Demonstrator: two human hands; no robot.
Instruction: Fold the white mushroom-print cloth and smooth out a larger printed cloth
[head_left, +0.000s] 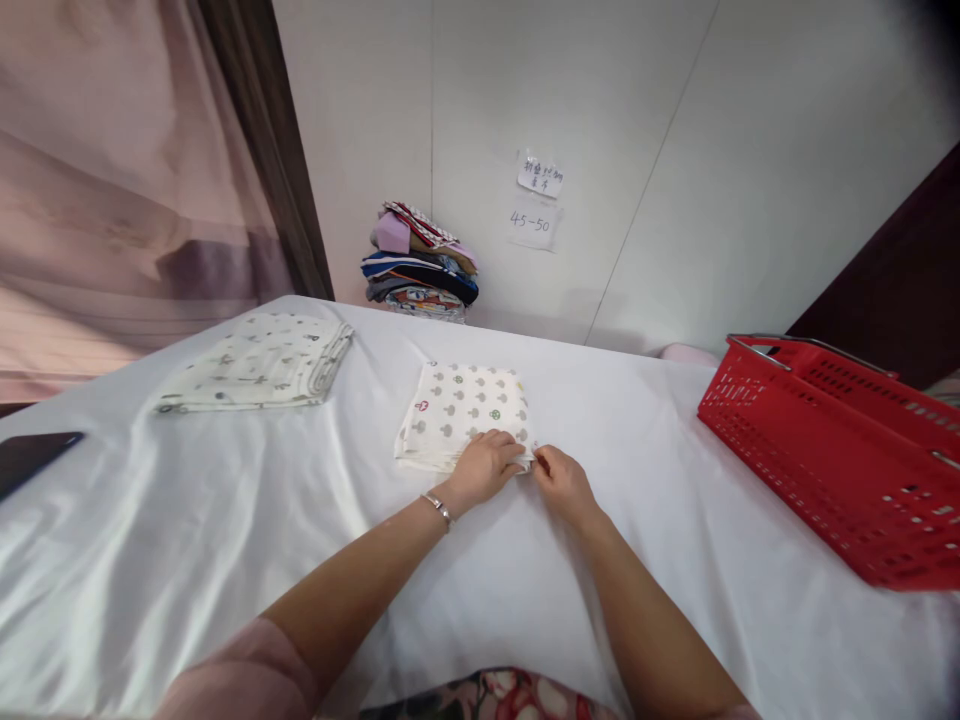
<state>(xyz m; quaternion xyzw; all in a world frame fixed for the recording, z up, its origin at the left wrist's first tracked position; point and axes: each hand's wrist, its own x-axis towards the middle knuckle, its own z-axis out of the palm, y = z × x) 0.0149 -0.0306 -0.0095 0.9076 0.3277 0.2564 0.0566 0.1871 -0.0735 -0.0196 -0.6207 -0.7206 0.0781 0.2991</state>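
A small folded white cloth (466, 410) printed with grey, red and green motifs lies on the white table cover (225, 520) in front of me. My left hand (486, 466), a bracelet on its wrist, rests curled on the cloth's near edge. My right hand (561, 480) pinches the near right corner of the same cloth, right beside the left hand. Both forearms reach forward from the bottom of the view.
A larger folded white patterned cloth (259, 363) lies at the far left. A red plastic basket (832, 450) stands at the right. A stack of folded coloured clothes (421, 262) sits against the back wall. A dark phone (34, 456) lies at the left edge.
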